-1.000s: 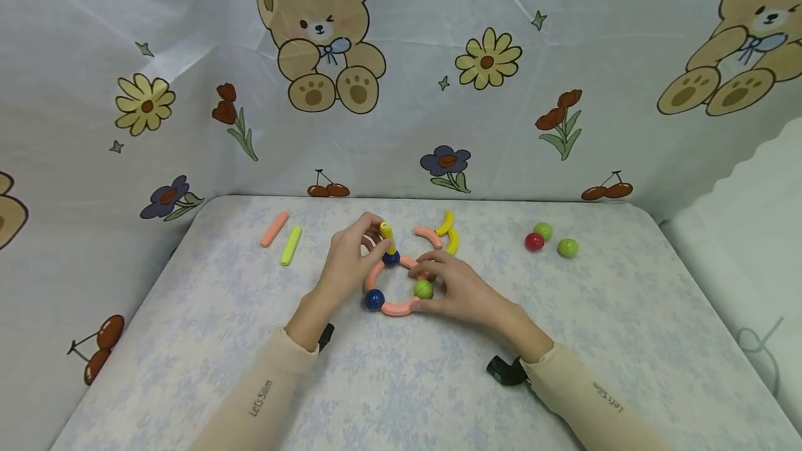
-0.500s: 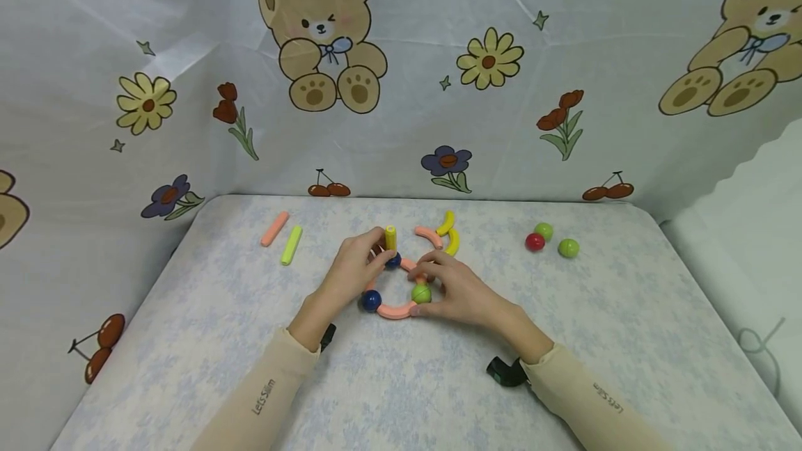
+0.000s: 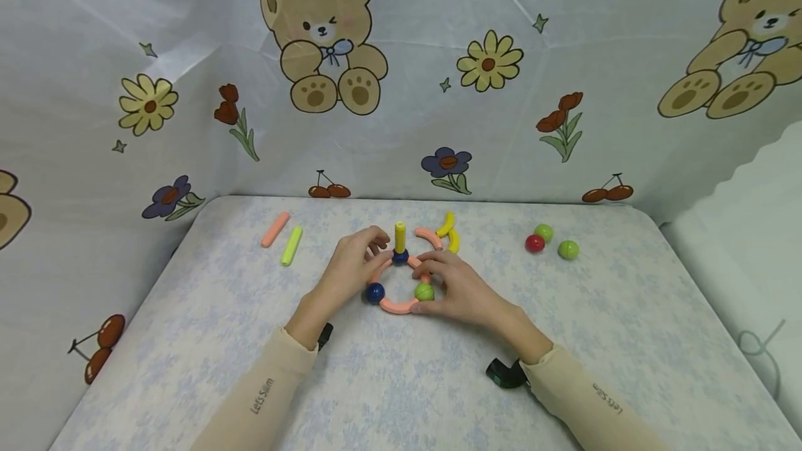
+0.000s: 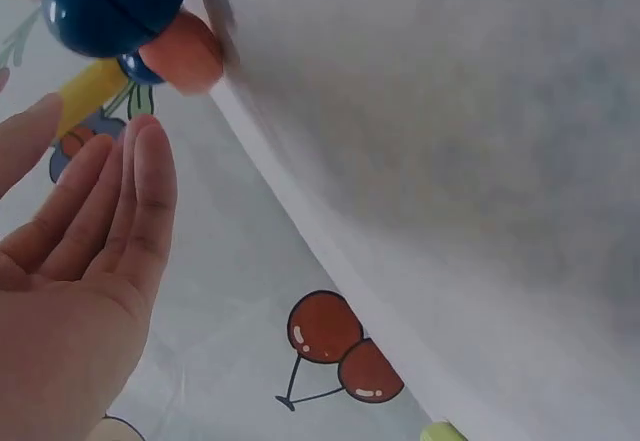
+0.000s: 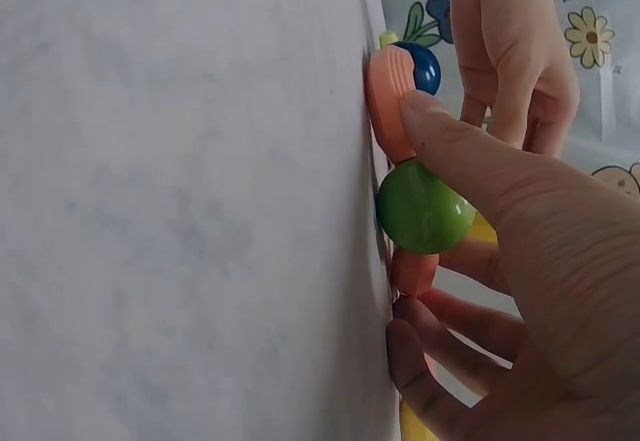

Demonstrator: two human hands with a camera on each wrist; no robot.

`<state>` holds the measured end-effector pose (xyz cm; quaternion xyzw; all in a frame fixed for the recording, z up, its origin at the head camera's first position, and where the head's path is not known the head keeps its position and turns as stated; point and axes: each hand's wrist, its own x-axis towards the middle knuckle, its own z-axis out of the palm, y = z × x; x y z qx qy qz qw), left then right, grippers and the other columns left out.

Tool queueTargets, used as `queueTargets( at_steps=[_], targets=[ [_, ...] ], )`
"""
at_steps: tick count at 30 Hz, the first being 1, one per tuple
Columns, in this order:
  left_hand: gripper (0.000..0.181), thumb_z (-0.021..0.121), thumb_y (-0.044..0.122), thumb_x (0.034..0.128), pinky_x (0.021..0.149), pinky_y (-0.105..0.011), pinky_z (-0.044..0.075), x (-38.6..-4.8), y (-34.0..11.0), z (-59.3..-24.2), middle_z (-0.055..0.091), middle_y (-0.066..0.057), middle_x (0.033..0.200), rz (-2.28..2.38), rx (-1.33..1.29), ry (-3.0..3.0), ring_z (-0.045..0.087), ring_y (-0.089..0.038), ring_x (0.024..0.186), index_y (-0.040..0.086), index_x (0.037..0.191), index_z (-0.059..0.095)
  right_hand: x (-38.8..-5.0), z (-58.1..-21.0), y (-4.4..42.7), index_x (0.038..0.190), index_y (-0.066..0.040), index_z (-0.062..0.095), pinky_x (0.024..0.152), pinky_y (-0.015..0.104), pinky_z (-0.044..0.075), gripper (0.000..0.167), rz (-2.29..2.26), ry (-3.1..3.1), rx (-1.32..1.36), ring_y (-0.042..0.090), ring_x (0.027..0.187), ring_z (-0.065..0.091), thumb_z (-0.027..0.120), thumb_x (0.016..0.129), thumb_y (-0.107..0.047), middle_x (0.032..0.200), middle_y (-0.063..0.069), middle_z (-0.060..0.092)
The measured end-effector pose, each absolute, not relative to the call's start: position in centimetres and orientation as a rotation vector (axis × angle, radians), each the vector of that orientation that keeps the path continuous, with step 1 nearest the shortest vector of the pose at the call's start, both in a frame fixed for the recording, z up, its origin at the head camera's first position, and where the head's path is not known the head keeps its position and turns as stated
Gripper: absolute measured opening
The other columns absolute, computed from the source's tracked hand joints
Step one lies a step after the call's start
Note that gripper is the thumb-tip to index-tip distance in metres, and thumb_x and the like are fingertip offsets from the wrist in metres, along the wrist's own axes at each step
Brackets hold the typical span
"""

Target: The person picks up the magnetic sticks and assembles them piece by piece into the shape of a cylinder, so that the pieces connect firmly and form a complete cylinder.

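A yellow straight rod [image 3: 400,236] stands upright on the far blue ball [image 3: 400,257] of a toy ring lying on a marbled tabletop [image 3: 401,388], as I watch remotely. The ring joins pink curved rods, one a near pink curved rod [image 3: 397,307], through that ball, a second blue ball [image 3: 374,292] at left and a green ball [image 3: 424,291] at right.

The right hand [image 3: 460,287] grips the ring across the green ball, its thumb [image 5: 440,126] on the near curve and fingertips at the curve beyond. The left hand [image 3: 347,263] is beside the rod, fingers and thumb parted and clasping nothing; whether the thumb grazes the ring, I cannot tell.

The step in hand, I judge, is steadying the newly upright rod. To do it well, I would have the right hand press lightly and evenly, since a twist there could travel round the ring and topple the rod. The left hand should clear sideways, never brushing the rod, and be ready to catch a lean.

Behind the ring lie a loose pink curved rod [image 3: 429,237] and two yellow curved rods [image 3: 454,241]; a red ball [image 3: 535,243] sits well apart at right.
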<state>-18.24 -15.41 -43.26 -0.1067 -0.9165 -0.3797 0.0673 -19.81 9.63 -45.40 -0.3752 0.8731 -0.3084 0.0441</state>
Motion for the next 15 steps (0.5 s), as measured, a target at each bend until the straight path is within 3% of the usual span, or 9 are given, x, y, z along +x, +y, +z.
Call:
queueTargets(
  at_steps=[9,15],
  targets=[
    [0.009,0.074,0.017,0.0996,0.073,-0.038,0.055,-18.7,-18.6,-42.4,0.073,-0.007,0.095,-0.915,-0.174,-2.754,0.065,-0.022,0.083,0.008,0.102,0.074,-20.5,-45.7,10.1,0.118,-0.014,0.075,0.114,0.051,0.045,0.051,-0.92,2.725,-1.085,0.027,0.134,0.055,0.092,0.081,-0.044,0.141,0.007,0.063],
    [0.011,0.074,0.012,0.0973,0.069,-0.045,0.053,-18.5,-22.7,-41.5,0.073,-0.015,0.09,-0.734,0.096,-2.714,0.065,-0.03,0.076,0.002,0.094,0.073,-20.8,-45.8,10.5,0.12,-0.013,0.074,0.111,0.051,0.046,0.052,-0.932,2.751,-1.062,0.028,0.135,0.054,0.092,0.082,-0.044,0.141,0.007,0.063]
  ],
)
